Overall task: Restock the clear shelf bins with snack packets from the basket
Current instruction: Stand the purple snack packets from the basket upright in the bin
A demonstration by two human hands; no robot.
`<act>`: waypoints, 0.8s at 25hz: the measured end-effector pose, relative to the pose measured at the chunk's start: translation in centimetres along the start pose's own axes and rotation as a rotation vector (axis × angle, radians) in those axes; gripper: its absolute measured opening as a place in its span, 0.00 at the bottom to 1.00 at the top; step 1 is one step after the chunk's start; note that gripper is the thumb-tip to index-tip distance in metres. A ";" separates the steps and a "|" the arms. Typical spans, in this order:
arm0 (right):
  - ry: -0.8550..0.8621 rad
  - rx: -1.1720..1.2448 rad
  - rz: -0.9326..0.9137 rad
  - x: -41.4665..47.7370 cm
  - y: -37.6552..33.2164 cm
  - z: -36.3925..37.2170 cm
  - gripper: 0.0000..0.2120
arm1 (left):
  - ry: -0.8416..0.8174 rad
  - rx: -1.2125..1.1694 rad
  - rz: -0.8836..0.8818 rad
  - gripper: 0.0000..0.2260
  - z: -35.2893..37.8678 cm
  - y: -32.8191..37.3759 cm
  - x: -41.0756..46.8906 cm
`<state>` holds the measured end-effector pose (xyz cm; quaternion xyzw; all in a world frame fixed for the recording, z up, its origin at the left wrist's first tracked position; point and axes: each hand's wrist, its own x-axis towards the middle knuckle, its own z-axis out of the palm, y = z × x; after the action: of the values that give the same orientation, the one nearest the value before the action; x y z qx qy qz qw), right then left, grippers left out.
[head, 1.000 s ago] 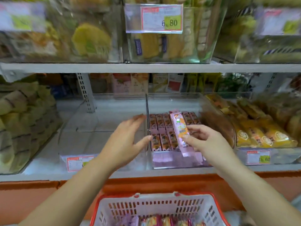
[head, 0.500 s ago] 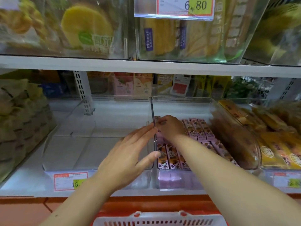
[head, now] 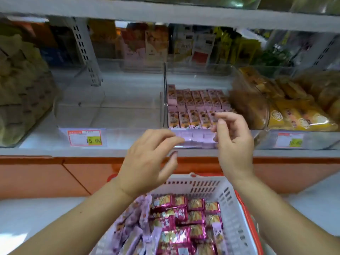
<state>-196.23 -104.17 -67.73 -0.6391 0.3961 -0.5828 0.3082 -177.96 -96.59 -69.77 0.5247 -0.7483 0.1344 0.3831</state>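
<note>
1. both hands have come back out of the shelf and now hover in front of the shelf edge, above the basket (head: 230,196). a second ago the right hand (head: 233,142) was pinching a pink packet over the bin; half a second ago that arm reached deep into the bin along the divider.
2. the right hand is empty now, fingers loosely curled, thumb and forefinger near each other but with nothing between them. i take it the packet went into the bin.
3. the left hand (head: 147,161) is also empty, fingers relaxed and slightly spread, palm down. earlier it was braced by the divider; it has dropped away from it.
4. the middle clear bin (head: 195,142) holds neat rows of pink snack packets (head: 195,107), filling the front and middle; the back of the bin is bare.
5. the clear bin to its left (head: 82,107) looks empty apart from its price tag (head: 84,138).
6. the basket has plenty of stock: shiny magenta packets (head: 185,221) on the right, pale purple packets (head: 132,227) on the left.
7. my read: one placement is done and the next step is a reach down for another packet. the task is far from finished.
</note>
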 end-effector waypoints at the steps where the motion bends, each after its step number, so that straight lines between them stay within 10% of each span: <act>1: 0.015 -0.013 0.049 -2.3 1.5 -1.0 0.10 | -0.111 -0.029 -0.026 0.14 1.4 0.9 -2.3; 10: -1.029 -1.148 0.794 -17.5 16.9 -6.6 0.18 | -1.054 -0.028 -0.426 0.23 8.5 3.2 -21.2; 20: -0.818 -1.105 0.924 -18.7 14.7 -5.4 0.19 | -1.074 -0.115 -0.567 0.25 8.3 2.9 -22.3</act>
<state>-203.88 -94.90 -88.97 -0.6329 0.7047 0.1597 0.2780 -180.68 -85.21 -90.66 0.6762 -0.6742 -0.2969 0.0006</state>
